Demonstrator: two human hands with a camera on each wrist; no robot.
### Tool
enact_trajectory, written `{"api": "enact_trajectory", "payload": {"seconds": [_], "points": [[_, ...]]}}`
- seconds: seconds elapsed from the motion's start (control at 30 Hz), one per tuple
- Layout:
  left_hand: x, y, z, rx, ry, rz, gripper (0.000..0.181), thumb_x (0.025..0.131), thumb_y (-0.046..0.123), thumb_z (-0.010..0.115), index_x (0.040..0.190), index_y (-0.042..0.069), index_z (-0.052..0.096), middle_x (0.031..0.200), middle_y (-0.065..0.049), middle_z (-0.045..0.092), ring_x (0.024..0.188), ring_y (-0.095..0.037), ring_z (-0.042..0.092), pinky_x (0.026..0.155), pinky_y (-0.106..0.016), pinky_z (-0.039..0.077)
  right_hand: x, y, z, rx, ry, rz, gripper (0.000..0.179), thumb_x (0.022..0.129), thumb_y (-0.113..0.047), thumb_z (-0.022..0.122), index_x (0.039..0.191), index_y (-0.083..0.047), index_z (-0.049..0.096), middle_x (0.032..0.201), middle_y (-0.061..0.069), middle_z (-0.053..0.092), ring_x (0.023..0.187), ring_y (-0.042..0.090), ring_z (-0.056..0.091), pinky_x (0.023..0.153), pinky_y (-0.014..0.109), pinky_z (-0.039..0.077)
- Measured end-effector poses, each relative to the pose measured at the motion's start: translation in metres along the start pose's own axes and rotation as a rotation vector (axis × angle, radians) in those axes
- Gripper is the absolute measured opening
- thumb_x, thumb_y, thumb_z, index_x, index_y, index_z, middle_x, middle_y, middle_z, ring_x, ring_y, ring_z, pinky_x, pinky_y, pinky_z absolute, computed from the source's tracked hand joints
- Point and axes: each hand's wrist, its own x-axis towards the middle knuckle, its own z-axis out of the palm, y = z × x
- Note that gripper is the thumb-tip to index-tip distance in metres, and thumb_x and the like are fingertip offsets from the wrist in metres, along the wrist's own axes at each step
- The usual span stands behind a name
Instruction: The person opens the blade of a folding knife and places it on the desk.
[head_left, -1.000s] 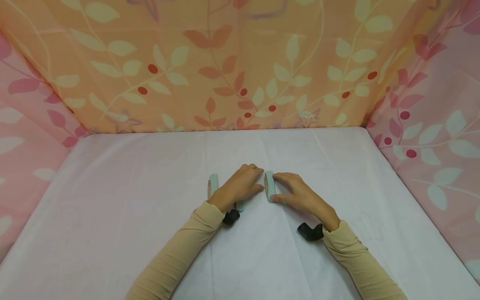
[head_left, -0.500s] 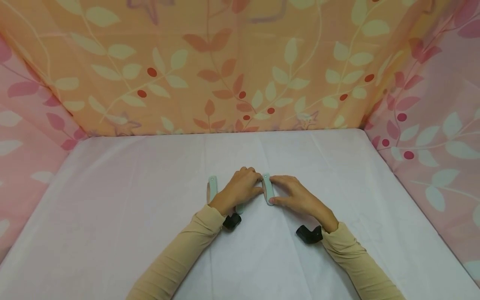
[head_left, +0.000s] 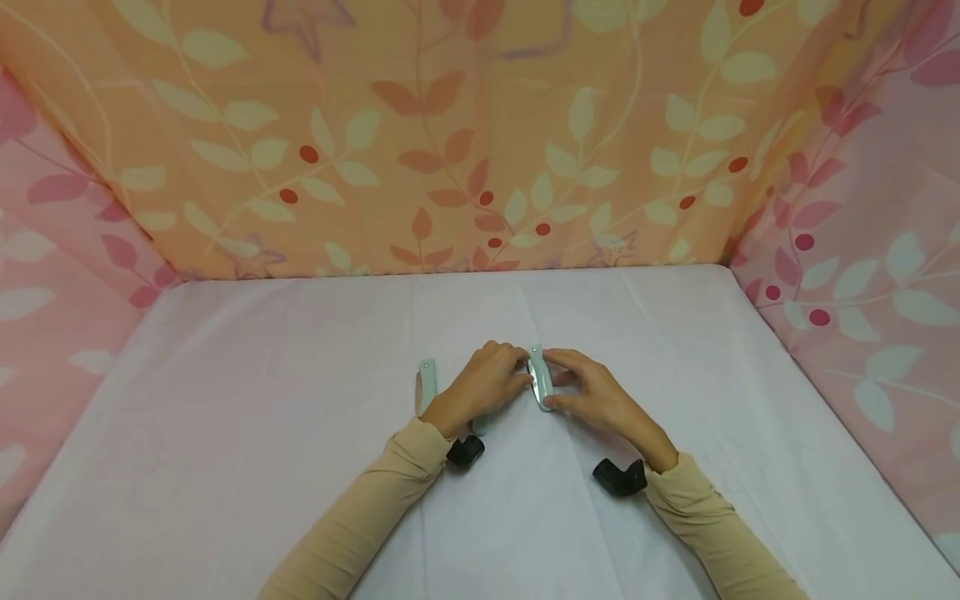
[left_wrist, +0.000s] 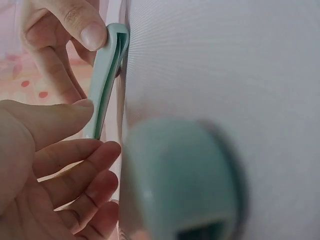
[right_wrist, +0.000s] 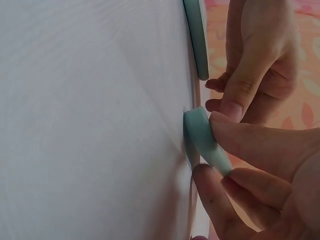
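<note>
A mint-green folding knife [head_left: 543,387] stands between the two hands over the white cloth, its silver blade showing along the left side. My right hand [head_left: 598,388] pinches its handle from the right, thumb near the bottom end, fingers near the top. From the left, my left hand [head_left: 486,379] has thumb and fingertips at the blade side; the left wrist view shows them pinching the knife [left_wrist: 106,75] at one end. Another green folding knife [head_left: 427,385] lies left of the left hand. A third knife [head_left: 480,423] is mostly hidden beneath the left wrist.
White cloth [head_left: 262,433] covers the table. Patterned orange curtain [head_left: 465,150] stands behind it, with pink curtains [head_left: 862,333] at the sides. Black wrist cameras [head_left: 619,477] hang below both wrists. Another knife [right_wrist: 198,40] shows at the top in the right wrist view.
My left fingertips have come from just beside the knife onto its blade side. The knife has turned a little, so the silver blade now shows. The head view has tilted slightly up.
</note>
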Motion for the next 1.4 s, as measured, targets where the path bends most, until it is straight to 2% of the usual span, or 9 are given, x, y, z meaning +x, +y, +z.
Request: {"api": "enact_trajectory", "payload": {"seconds": [0.13, 0.3, 0.4, 0.6, 0.8, 0.93, 1.1, 1.27, 1.4], "points": [[0.0, -0.002, 0.0, -0.07, 0.008, -0.005, 0.031, 0.097, 0.021, 0.065, 0.123, 0.004, 0.067, 0.106, -0.006, 0.071, 0.1, -0.022, 0.059, 0.087, -0.036, 0.049, 0.001, 0.0, -0.001, 0.018, 0.021, 0.014, 0.067, 0.082, -0.002, 0.078, 0.143, 0.002, 0.048, 0.145, 0.022, 0.049, 0.105, 0.034, 0.068, 0.083, 0.037, 0.056], [0.0, -0.004, -0.001, -0.204, 0.034, 0.001, 0.032, 0.098, 0.017, 0.062, 0.127, 0.003, 0.064, 0.106, -0.007, 0.074, 0.099, -0.019, 0.066, 0.087, -0.035, 0.052, 0.002, -0.002, -0.002, 0.093, 0.041, 0.066, 0.068, 0.081, 0.0, 0.079, 0.142, 0.001, 0.049, 0.141, 0.023, 0.053, 0.104, 0.034, 0.069, 0.086, 0.036, 0.052], [0.001, -0.003, -0.002, -0.275, 0.048, 0.001, 0.034, 0.098, 0.016, 0.063, 0.129, 0.003, 0.062, 0.102, -0.008, 0.076, 0.095, -0.018, 0.07, 0.087, -0.035, 0.053, 0.003, -0.002, -0.002, 0.15, 0.046, 0.091, 0.071, 0.082, -0.002, 0.078, 0.145, 0.002, 0.045, 0.137, 0.026, 0.055, 0.106, 0.034, 0.069, 0.088, 0.031, 0.051], [0.001, 0.0, -0.003, -0.375, 0.063, 0.023, 0.033, 0.096, 0.013, 0.065, 0.127, 0.001, 0.063, 0.098, -0.009, 0.077, 0.091, -0.017, 0.072, 0.084, -0.031, 0.055, 0.0, -0.002, -0.007, 0.228, 0.05, 0.115, 0.07, 0.085, -0.001, 0.075, 0.146, 0.004, 0.041, 0.132, 0.029, 0.056, 0.108, 0.036, 0.066, 0.08, 0.02, 0.053], [0.001, 0.0, -0.006, -0.488, 0.065, -0.023, 0.03, 0.096, 0.015, 0.065, 0.125, 0.007, 0.064, 0.097, -0.007, 0.077, 0.09, -0.017, 0.07, 0.077, -0.027, 0.051, -0.002, -0.003, -0.011, 0.337, 0.029, 0.118, 0.067, 0.088, -0.001, 0.07, 0.147, 0.003, 0.039, 0.135, 0.029, 0.054, 0.113, 0.038, 0.064, 0.082, 0.02, 0.054], [0.001, 0.0, -0.01, -0.563, 0.036, -0.056, 0.029, 0.096, 0.016, 0.066, 0.124, 0.009, 0.065, 0.098, -0.007, 0.077, 0.093, -0.016, 0.07, 0.077, -0.025, 0.048, -0.001, -0.006, -0.014, 0.396, 0.03, 0.131, 0.063, 0.088, 0.0, 0.07, 0.144, 0.005, 0.041, 0.134, 0.029, 0.053, 0.112, 0.034, 0.065, 0.082, 0.021, 0.055], [0.002, 0.0, -0.01, -0.633, -0.025, -0.106, 0.019, 0.096, 0.02, 0.067, 0.111, 0.009, 0.069, 0.095, -0.008, 0.077, 0.09, -0.018, 0.068, 0.073, -0.023, 0.046, -0.001, -0.009, -0.015, 0.416, 0.029, 0.163, 0.057, 0.089, -0.002, 0.07, 0.139, 0.007, 0.046, 0.13, 0.029, 0.054, 0.105, 0.017, 0.068, 0.081, 0.02, 0.055], [0.0, 0.001, -0.011, -0.651, -0.076, -0.114, 0.015, 0.097, 0.02, 0.064, 0.1, 0.007, 0.07, 0.092, -0.012, 0.076, 0.085, -0.021, 0.067, 0.068, -0.022, 0.045, -0.001, -0.011, -0.013, 0.44, 0.026, 0.156, 0.053, 0.089, 0.0, 0.069, 0.135, 0.01, 0.045, 0.127, 0.027, 0.054, 0.098, 0.007, 0.067, 0.081, 0.021, 0.055], [-0.001, 0.0, -0.012, -0.641, -0.109, -0.106, 0.015, 0.098, 0.017, 0.061, 0.097, 0.004, 0.068, 0.089, -0.012, 0.074, 0.077, -0.016, 0.061, 0.064, -0.021, 0.043, 0.0, -0.012, -0.011, 0.461, 0.001, 0.158, 0.052, 0.089, 0.001, 0.068, 0.134, 0.01, 0.042, 0.125, 0.025, 0.053, 0.099, 0.008, 0.067, 0.082, 0.022, 0.056]]}}
